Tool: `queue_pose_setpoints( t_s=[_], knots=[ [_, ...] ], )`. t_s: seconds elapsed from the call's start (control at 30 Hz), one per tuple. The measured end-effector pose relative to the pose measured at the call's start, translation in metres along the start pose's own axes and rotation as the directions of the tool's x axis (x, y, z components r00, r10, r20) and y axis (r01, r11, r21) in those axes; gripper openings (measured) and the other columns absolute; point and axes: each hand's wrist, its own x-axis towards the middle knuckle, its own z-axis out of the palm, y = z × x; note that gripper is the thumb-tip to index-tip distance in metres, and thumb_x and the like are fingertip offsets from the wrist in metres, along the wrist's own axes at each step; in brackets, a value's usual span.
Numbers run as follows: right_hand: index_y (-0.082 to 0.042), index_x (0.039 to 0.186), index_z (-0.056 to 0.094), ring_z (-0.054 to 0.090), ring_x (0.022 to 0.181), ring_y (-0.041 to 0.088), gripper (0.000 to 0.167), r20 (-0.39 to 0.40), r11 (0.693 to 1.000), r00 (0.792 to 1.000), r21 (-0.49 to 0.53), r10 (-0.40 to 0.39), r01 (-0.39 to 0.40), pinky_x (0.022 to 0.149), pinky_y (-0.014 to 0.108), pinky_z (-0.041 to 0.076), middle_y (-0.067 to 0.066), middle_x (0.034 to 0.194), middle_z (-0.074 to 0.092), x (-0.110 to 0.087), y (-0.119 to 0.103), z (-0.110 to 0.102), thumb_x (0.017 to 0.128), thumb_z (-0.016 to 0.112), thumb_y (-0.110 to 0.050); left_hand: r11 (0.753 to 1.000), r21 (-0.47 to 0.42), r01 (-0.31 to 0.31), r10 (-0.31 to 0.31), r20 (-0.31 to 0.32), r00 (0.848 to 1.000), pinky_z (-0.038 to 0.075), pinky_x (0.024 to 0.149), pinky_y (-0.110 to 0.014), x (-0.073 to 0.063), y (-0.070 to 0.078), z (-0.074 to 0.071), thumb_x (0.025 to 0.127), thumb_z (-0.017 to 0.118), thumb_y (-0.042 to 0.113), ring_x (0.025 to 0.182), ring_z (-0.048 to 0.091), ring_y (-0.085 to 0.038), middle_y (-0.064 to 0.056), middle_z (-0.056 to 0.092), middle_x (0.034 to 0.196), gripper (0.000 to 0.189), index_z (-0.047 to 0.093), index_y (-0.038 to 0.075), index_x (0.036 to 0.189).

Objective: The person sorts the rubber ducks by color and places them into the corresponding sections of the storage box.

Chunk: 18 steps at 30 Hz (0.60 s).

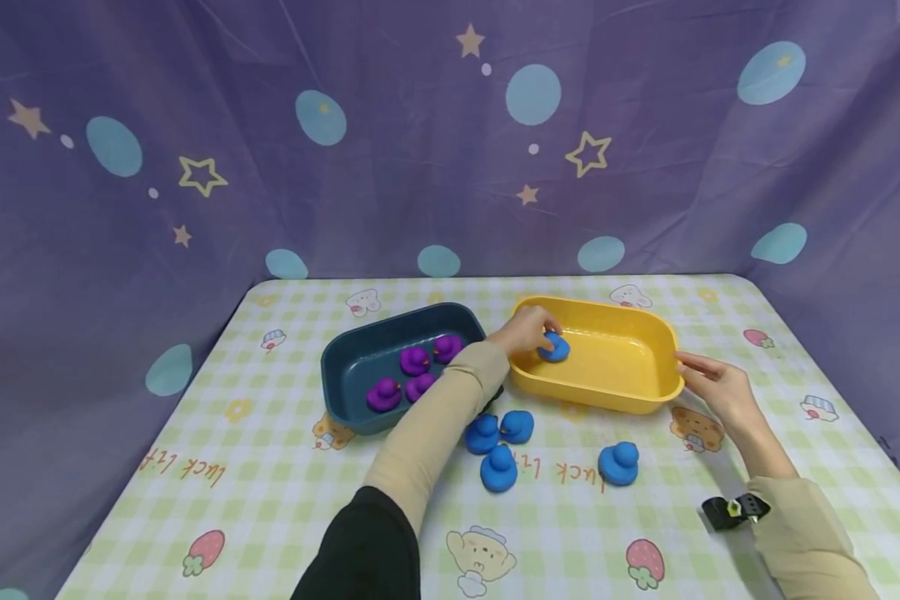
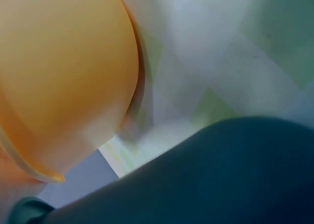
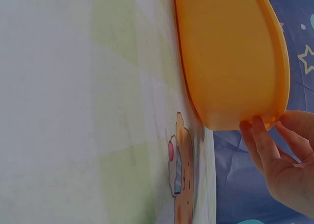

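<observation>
My left hand reaches inside the left end of a yellow basin and grips a blue rubber duck low near its floor. At the basin's right end, my right hand holds the rim, fingertips against the outer wall. The left wrist view has the basin's outer wall close up, with the left hand mostly hidden behind it. Several more blue ducks lie on the cloth in front, among them one duck apart on the right and a group by a front duck.
Left of the yellow basin stands a dark teal basin with several purple ducks in it, partly covered by my left forearm. A checked cloth covers the table. A patterned purple curtain hangs behind.
</observation>
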Motion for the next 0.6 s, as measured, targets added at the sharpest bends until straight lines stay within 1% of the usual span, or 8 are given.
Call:
queue_pose_setpoints(
  t_s=[0.2,0.43,0.6],
  knots=[
    [-0.008,0.128,0.047,0.049,0.085,-0.012,0.068,0.011,1.000,1.000,-0.021,0.001,-0.001,0.070,0.009,0.046,0.016,0.130,0.043,0.001,0.001,-0.001,0.079,0.051,-0.056,0.999,-0.032,-0.005,0.005,-0.006,1.000,0.043,0.079,-0.014,-0.002,0.001,-0.002,0.076,0.069,0.010,0.097,0.054,-0.013,-0.004,0.063,0.103,0.029,0.065,0.007,0.105],
    [-0.007,0.128,0.047,0.048,0.085,-0.011,0.069,0.018,1.000,1.000,-0.011,0.002,-0.002,0.066,0.006,0.045,0.018,0.131,0.042,0.000,-0.002,-0.002,0.079,0.052,-0.056,0.994,-0.113,0.004,-0.007,-0.025,1.000,0.043,0.083,-0.018,-0.013,0.003,-0.008,0.080,0.066,0.011,0.099,0.054,-0.015,-0.005,0.063,0.105,0.028,0.063,0.004,0.107],
    [-0.006,0.128,0.047,0.049,0.084,-0.011,0.068,0.015,1.000,1.000,0.000,-0.001,0.001,0.065,0.006,0.045,0.018,0.131,0.042,-0.003,-0.004,-0.001,0.080,0.052,-0.054,0.988,-0.152,-0.002,0.000,-0.014,1.000,0.043,0.082,-0.018,-0.020,0.006,-0.013,0.081,0.064,0.013,0.097,0.055,-0.015,-0.006,0.063,0.104,0.028,0.063,0.004,0.107]
  ],
)
